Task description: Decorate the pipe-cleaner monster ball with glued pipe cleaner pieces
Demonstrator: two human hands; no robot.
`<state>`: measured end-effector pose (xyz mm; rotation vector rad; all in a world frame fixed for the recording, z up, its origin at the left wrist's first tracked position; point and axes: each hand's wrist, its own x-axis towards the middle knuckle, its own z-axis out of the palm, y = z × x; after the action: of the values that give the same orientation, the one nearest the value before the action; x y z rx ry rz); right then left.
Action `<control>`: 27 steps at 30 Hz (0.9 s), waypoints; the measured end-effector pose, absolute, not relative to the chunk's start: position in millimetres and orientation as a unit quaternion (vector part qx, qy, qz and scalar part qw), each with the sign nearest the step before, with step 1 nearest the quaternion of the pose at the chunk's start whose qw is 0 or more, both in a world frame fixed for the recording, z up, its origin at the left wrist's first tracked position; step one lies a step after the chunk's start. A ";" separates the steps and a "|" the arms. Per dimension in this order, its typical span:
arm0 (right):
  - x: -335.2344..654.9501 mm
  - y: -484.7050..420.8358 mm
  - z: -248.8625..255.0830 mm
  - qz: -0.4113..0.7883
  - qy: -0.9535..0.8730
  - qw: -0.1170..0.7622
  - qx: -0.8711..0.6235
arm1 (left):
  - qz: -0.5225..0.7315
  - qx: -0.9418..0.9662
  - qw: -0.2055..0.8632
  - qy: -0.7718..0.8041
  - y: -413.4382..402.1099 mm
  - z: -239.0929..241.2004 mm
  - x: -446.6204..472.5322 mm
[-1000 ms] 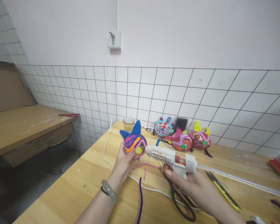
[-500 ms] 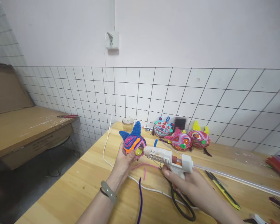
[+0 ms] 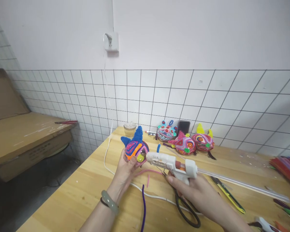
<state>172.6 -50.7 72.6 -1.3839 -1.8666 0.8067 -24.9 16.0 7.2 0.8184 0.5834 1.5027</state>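
My left hand (image 3: 127, 166) is wrapped round a colourful pipe-cleaner ornament (image 3: 134, 149), striped in orange, purple and pink, with two blue horns and a yellow-green spot. In my right hand (image 3: 190, 190) is a white hot glue gun (image 3: 169, 162), its nozzle pointing left at the ornament's right side. Whether the nozzle touches the ornament I cannot tell. A long clear glue stick (image 3: 241, 183) sticks out of the gun's back. Below the gun lie dark-handled scissors (image 3: 188, 216). A purple pipe cleaner (image 3: 143, 206) and a pink pipe cleaner (image 3: 148, 181) rest on the table nearby.
Several finished ornaments (image 3: 185, 144) stand by the tiled wall, near a glass jar (image 3: 130, 129). A yellow utility knife (image 3: 228, 195) lies at right, with bundled pipe cleaners (image 3: 286, 169) beyond. A white cord (image 3: 106, 154) runs across the wooden table (image 3: 70, 196) from a wall socket (image 3: 111, 42).
The whole view has shifted slightly, so everything appears a little further left. Both hands keep their holds, and the nozzle stays beside the ornament.
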 end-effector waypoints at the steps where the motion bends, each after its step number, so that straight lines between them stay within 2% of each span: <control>1: 172.5 -50.7 73.4 0.302 -0.718 0.336 -0.529 | 0.653 0.355 0.620 0.252 15.5 8.2 -24.7; 7: 171.6 -49.8 77.5 0.290 -0.736 0.359 -0.495 | 0.654 0.357 0.617 0.255 16.6 7.4 -24.3; 12: 171.2 -49.7 77.2 0.326 -0.726 0.356 -0.489 | 0.657 0.344 0.617 0.263 14.3 10.7 -23.1; 27: 171.2 -50.4 78.9 0.302 -0.734 0.347 -0.500 | 0.648 0.340 0.629 0.262 11.8 13.9 -22.2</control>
<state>171.2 -50.4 78.9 -1.2962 -1.9033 0.7844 -22.2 11.8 13.9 0.7780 0.6004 1.4850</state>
